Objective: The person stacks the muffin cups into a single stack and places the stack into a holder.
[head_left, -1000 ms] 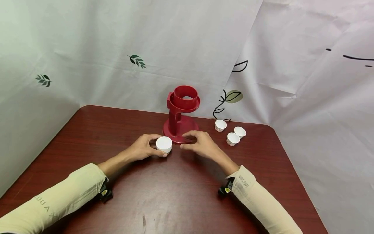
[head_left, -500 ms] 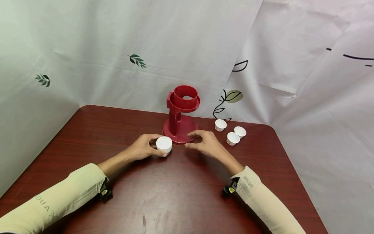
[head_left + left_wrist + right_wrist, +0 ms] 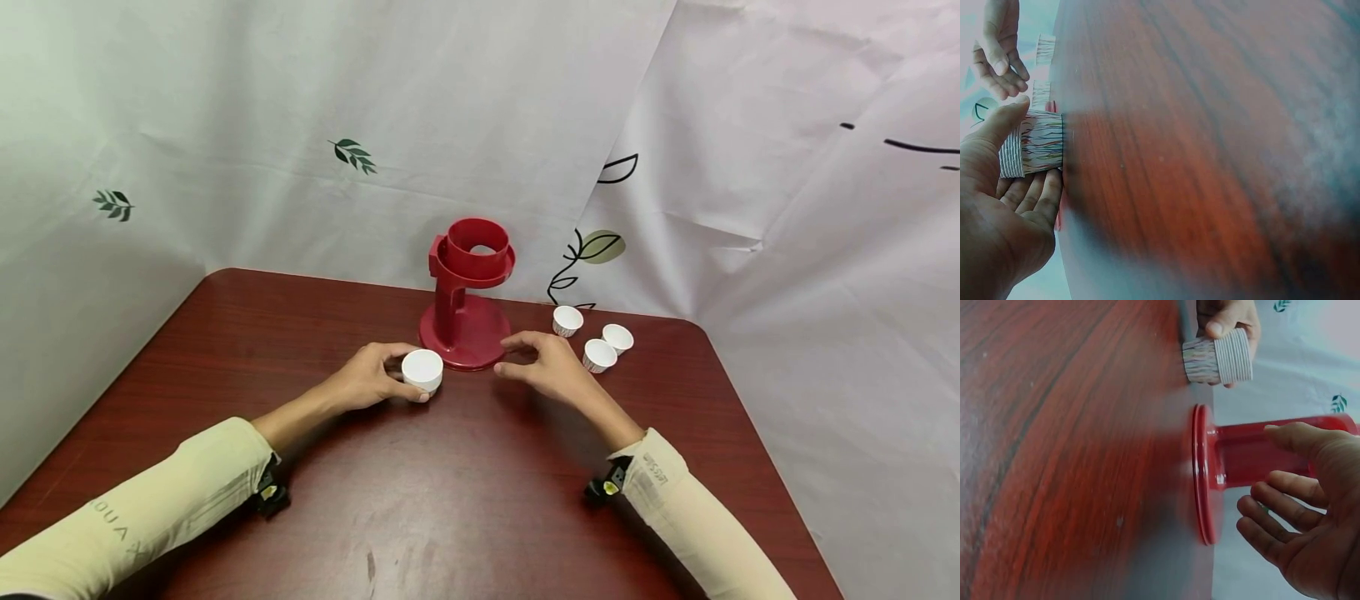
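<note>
My left hand (image 3: pixel 369 379) holds a stack of nested white paper baking cups (image 3: pixel 422 367) upright on the table, thumb on the near side and fingers round the far side. Several stacked rims and squiggly coloured lines show on the stack (image 3: pixel 1041 142) in the left wrist view. To its right, my right hand (image 3: pixel 553 368) hovers low with fingers parted and nothing in them, by the round base of a red plastic stand (image 3: pixel 474 340). Single paper cups stand beyond that hand: one (image 3: pixel 567 322) at the back, two (image 3: pixel 599 357) close together.
The red stand carries a ring-shaped holder (image 3: pixel 480 260) on its column, near the table's back edge. White printed curtains (image 3: pixel 300 167) hang behind and beside the brown wooden table (image 3: pixel 420 500).
My right hand has drawn away to the right from beside the cup stack, towards the single cups. My left hand and the stack have stayed in place.
</note>
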`<control>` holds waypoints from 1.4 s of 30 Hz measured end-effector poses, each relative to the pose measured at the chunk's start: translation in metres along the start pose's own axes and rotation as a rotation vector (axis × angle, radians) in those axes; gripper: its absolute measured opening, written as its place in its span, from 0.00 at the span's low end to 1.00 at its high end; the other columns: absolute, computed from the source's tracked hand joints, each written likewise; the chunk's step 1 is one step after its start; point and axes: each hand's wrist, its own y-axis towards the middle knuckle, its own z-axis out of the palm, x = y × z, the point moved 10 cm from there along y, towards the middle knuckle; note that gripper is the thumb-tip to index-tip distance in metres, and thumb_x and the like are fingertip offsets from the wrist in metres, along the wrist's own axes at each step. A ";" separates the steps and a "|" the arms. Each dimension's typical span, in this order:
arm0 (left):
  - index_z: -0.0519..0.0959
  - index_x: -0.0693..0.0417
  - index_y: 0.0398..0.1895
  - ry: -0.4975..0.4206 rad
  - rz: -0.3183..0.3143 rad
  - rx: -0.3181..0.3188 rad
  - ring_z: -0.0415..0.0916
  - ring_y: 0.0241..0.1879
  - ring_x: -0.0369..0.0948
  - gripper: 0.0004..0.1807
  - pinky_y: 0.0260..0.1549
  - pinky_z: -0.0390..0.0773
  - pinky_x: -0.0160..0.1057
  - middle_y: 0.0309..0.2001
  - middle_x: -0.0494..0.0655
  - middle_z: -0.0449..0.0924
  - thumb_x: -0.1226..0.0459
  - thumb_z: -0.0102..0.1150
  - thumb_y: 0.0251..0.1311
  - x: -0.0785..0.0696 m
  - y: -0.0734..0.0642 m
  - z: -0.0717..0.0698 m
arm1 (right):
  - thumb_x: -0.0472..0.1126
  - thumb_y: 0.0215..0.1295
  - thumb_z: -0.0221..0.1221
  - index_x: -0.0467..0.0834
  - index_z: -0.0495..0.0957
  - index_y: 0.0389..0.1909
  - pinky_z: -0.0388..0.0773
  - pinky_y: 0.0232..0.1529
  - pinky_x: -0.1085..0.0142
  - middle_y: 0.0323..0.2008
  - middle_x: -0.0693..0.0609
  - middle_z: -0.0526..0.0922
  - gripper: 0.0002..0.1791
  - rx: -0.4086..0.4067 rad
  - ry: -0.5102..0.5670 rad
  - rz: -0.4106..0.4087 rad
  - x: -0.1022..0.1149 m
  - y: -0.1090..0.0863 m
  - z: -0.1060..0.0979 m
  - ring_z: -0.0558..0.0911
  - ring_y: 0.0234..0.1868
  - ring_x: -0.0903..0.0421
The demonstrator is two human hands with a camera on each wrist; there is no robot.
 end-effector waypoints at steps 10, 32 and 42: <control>0.85 0.63 0.68 0.012 0.000 -0.003 0.87 0.48 0.40 0.35 0.50 0.85 0.28 0.54 0.55 0.92 0.67 0.88 0.56 0.001 0.000 0.000 | 0.48 0.69 0.77 0.37 0.88 0.63 0.91 0.60 0.50 0.53 0.41 0.95 0.27 -0.034 0.013 0.079 -0.014 -0.005 -0.020 0.94 0.55 0.47; 0.85 0.63 0.68 0.012 -0.006 0.000 0.87 0.49 0.40 0.35 0.50 0.86 0.28 0.55 0.56 0.92 0.67 0.88 0.56 0.002 0.000 0.001 | 0.47 0.71 0.76 0.36 0.87 0.64 0.87 0.51 0.67 0.53 0.41 0.95 0.28 -0.093 -0.001 0.188 -0.046 -0.019 -0.053 0.94 0.55 0.46; 0.85 0.63 0.68 0.012 -0.001 0.002 0.87 0.49 0.41 0.36 0.50 0.86 0.28 0.55 0.56 0.92 0.67 0.88 0.56 0.001 0.000 0.001 | 0.46 0.70 0.76 0.32 0.87 0.62 0.90 0.56 0.53 0.52 0.37 0.95 0.27 -0.140 -0.104 0.187 -0.053 -0.025 -0.070 0.94 0.54 0.42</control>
